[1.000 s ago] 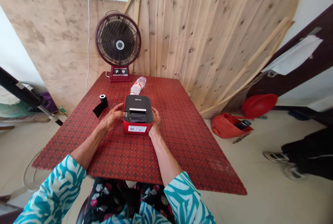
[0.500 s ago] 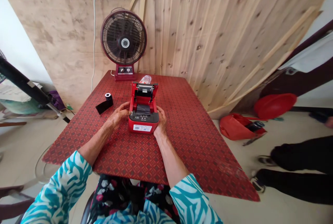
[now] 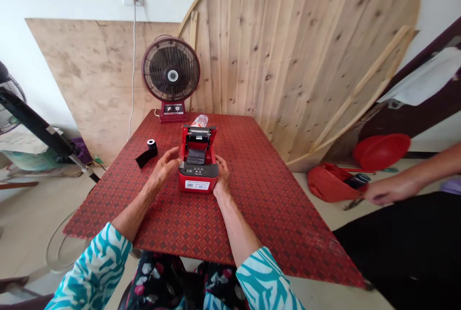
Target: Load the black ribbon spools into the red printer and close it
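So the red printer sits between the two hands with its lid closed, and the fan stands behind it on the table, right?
Not quite: the lid is open, as the head view shows. The red printer does sit between the left hand and right hand, with the fan behind it on the table.

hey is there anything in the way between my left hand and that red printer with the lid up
No, nothing visible stands between your left hand and the red printer; your thumb is right at its left edge. The black roll lies off to the left, and the bottle is behind the printer.
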Motion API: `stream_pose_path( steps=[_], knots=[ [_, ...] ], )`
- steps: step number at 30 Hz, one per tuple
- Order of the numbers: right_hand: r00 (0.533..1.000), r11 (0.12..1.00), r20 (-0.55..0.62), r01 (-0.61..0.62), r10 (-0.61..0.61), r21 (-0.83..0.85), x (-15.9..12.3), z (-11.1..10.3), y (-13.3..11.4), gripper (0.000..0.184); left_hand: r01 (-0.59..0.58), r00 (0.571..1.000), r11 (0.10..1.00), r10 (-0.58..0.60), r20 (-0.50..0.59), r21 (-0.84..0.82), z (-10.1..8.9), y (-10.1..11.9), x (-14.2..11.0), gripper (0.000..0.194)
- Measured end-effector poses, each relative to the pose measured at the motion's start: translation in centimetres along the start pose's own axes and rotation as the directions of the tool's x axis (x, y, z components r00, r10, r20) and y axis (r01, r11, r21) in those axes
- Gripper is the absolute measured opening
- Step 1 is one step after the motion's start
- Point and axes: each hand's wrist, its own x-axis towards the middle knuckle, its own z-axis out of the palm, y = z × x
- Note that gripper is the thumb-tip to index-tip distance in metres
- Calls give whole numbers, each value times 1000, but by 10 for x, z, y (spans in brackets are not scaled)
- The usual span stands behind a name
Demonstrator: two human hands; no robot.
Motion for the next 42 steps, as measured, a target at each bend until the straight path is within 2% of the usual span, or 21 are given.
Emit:
stream_pose_path(
  steps=[2, 4, 7, 9, 11, 13, 15, 17, 19, 21, 23, 24, 25, 28, 30, 31, 33, 35, 38, 42],
  knots=[
    [998, 998, -21, -53, 53, 42, -1, 1, -2, 47, -84, 995, 995, 87, -49, 57, 1, 4, 1, 60],
    [997, 996, -24, -67, 68, 57, -2, 2, -3, 48, -130, 990, 986, 136, -50, 104, 0, 7, 5, 56],
    [996, 996, -37, -73, 75, 56, -3, 4, -6, 49, -177, 984, 960, 180, 6, 216, -6, 10, 16, 49],
    [995, 994, -47, -85, 88, 62, -3, 4, -7, 51, -232, 972, 906, 223, 69, 355, -12, 12, 24, 40],
    [995, 994, -49, -87, 90, 63, -3, 4, -8, 52, -309, 951, 790, 256, 172, 530, -18, 18, 32, 32],
    [995, 995, -50, -86, 89, 59, -3, 5, -9, 52, -398, 917, 614, 262, 301, 682, -21, 27, 38, 26],
    [995, 995, -53, -83, 86, 55, -2, 5, -9, 52, -479, 878, 433, 241, 414, 764, -20, 37, 43, 26],
    [995, 995, -54, -84, 87, 49, -2, 4, -8, 51, -532, 847, 288, 195, 495, 796, -15, 47, 47, 28],
    [995, 995, -53, -88, 90, 41, -1, 3, -8, 51, -557, 831, 191, 132, 541, 809, -6, 55, 49, 30],
    [995, 996, -52, -84, 86, 37, -1, 3, -8, 51, -561, 827, 136, 63, 558, 816, 3, 59, 50, 31],
    [995, 996, -52, -79, 81, 41, -2, 4, -8, 50, -538, 841, 143, 18, 541, 831, 10, 61, 50, 32],
    [995, 996, -51, -78, 80, 45, -2, 4, -9, 50, -513, 853, 186, 7, 521, 838, 13, 60, 50, 33],
    [995, 996, -49, -79, 81, 50, -2, 5, -9, 50, -478, 869, 264, 1, 495, 838, 14, 59, 50, 34],
    [995, 995, -48, -80, 83, 63, -3, 7, -10, 50, -347, 894, 580, -33, 446, 737, 13, 54, 49, 39],
    [995, 995, -51, -78, 81, 60, -2, 8, -11, 49, -307, 890, 688, -38, 455, 658, 11, 52, 49, 43],
    [996, 996, -52, -74, 77, 57, -2, 8, -11, 49, -320, 886, 691, -25, 464, 648, 11, 50, 49, 44],
    [997, 997, -49, -63, 65, 52, -2, 7, -10, 48, -385, 881, 622, 30, 472, 681, 12, 49, 49, 42],
    [997, 997, -42, -56, 58, 48, -2, 6, -10, 48, -432, 889, 513, 103, 446, 742, 15, 48, 50, 38],
    [998, 996, -25, -65, 66, 57, -2, 4, -9, 49, -436, 900, 359, 198, 389, 825, 21, 46, 51, 33],
    [996, 997, -37, -76, 77, 28, -2, 1, -6, 49, -436, 891, 142, 209, 404, 889, 25, 45, 50, 24]
  ],
)
